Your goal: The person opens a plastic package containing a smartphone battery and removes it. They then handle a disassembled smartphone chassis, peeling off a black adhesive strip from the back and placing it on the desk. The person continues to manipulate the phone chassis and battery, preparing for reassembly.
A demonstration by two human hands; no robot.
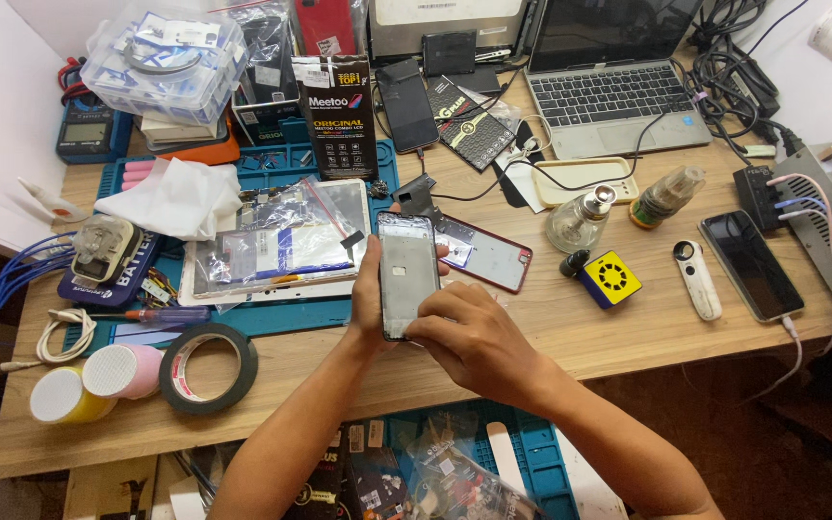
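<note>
While my left hand [368, 294] grips the grey phone frame [408, 274] upright above the wooden table [609, 332], my right hand [474, 332] pinches its lower edge.

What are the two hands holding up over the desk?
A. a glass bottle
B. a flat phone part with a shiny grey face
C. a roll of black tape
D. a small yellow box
B: the left hand grips the flat phone part by its side and the right hand touches its bottom edge, while the black tape roll, yellow box and glass bottle lie on the desk.
</note>
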